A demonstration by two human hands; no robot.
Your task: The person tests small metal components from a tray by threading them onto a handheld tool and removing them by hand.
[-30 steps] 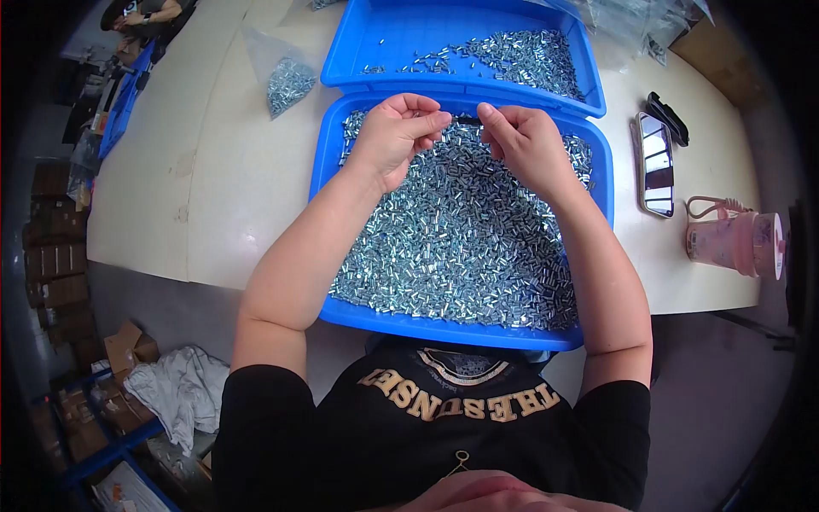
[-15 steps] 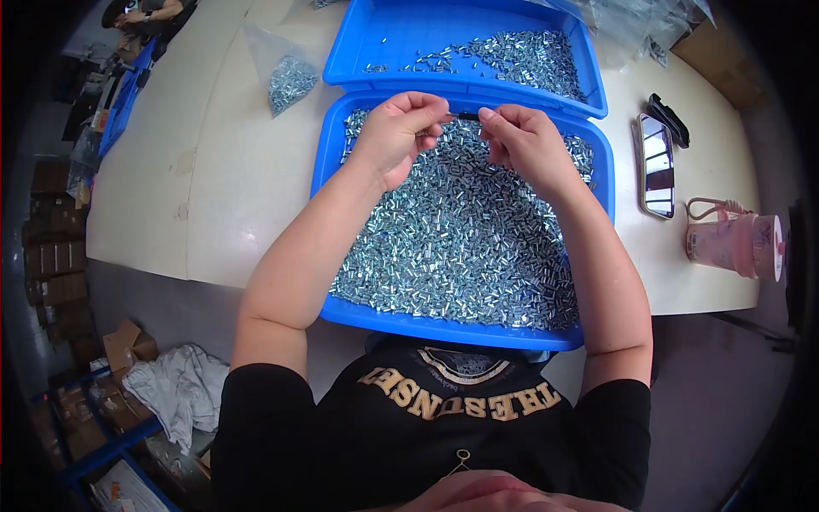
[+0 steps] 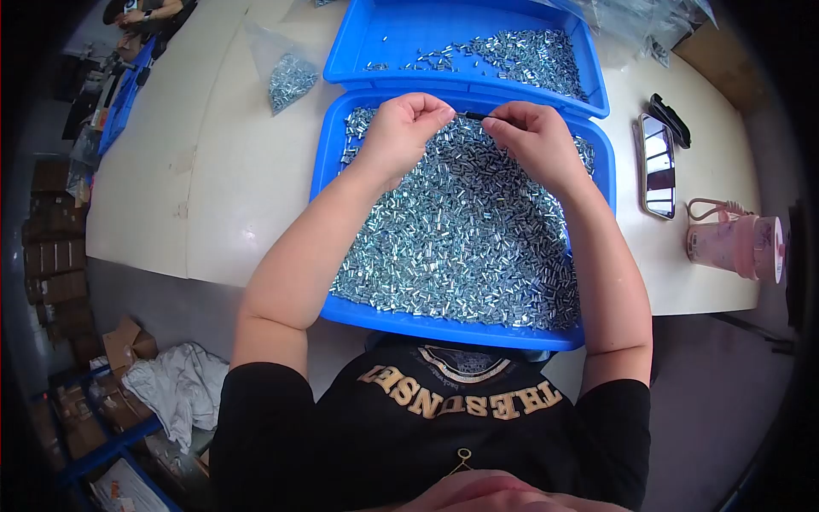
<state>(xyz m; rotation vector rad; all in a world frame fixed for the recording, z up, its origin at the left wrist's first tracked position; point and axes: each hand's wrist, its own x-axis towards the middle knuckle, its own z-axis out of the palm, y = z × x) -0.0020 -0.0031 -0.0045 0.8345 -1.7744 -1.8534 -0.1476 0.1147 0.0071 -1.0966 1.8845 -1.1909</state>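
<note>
Loss of the black stick [image 3: 474, 116] among the metal pieces [image 3: 452, 247] in the blue tub [image 3: 444, 332] below was possible, if the right hand [image 3: 539, 142], which held it, pinched too loosely; the left hand [image 3: 399, 128] was pinched narrow near its other end, content unclear. Pale counter [image 3: 247, 171] carried a phone [image 3: 658, 166] and a pink cup [image 3: 723, 243].
</note>
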